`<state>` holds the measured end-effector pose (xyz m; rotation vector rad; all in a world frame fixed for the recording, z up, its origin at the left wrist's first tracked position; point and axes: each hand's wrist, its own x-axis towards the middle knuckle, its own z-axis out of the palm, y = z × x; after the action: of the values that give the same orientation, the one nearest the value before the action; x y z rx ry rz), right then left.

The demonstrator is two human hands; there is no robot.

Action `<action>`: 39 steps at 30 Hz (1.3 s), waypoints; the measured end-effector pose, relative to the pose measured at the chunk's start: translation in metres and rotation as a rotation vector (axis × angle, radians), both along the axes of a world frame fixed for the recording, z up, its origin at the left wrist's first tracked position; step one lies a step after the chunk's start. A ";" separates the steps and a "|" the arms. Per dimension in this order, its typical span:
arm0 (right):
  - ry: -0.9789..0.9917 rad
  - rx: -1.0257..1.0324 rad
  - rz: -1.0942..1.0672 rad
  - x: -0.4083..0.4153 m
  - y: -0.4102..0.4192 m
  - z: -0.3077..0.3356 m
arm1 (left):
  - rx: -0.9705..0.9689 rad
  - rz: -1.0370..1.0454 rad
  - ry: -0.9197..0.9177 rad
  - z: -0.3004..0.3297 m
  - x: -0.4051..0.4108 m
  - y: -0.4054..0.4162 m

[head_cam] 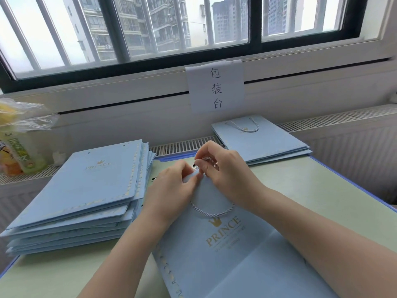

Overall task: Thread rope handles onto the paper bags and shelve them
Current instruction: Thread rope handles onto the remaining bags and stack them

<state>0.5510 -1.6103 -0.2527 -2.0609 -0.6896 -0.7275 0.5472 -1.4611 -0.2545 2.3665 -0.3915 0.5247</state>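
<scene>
Hands at dead centre of the head view, working the top edge of a flat blue paper bag (232,250) spread over the pale green table (322,194) toward six o'clock, gold "PRINCE" print and crown facing up. Left hand (171,190) curled at the bag's upper corner, thumb and fingertips pinching the paper rim. Right hand (223,168) just beside it at one o'clock, fingers bent, pinching the twisted end of a white rope handle (211,214) with its dark tip poking out at the fingertips; whether that tip sits in a punched hole, impossible to tell. One loop of that rope already hanging across the bag face, sagging just above the crown. Over at nine o'clock, a tall stack of unthreaded bags (86,190), same blue, two punched holes showing along the top sheet's far edge, no rope on them. Up at one o'clock, a small pile of finished bags (268,143) with a rope loop lying on top, resting at the table's far edge by the radiator grille (184,145). At twelve o'clock, a white paper sign (216,87) with three printed characters, taped below the barred window (150,29). Far out at nine o'clock, a plastic-wrapped green and yellow packet (19,143) on the ledge.
</scene>
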 end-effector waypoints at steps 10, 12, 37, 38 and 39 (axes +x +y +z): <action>0.033 -0.185 -0.104 -0.003 0.001 0.000 | -0.016 -0.062 0.212 0.005 -0.002 0.005; 0.068 -0.221 -0.112 -0.002 0.000 0.000 | -0.051 -0.055 0.280 0.007 -0.002 0.006; 0.046 -0.357 -0.103 -0.004 -0.003 0.001 | -0.173 -0.073 0.567 0.015 -0.001 0.010; 0.046 -0.355 -0.099 -0.004 -0.002 0.001 | -0.185 -0.079 0.578 0.016 -0.001 0.011; 0.044 -0.355 -0.096 -0.004 -0.002 0.000 | -0.199 -0.088 0.587 0.016 -0.001 0.011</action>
<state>0.5466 -1.6123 -0.2523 -2.4395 -0.7408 -0.6460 0.5459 -1.4498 -0.2388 2.1702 -0.1609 -0.1734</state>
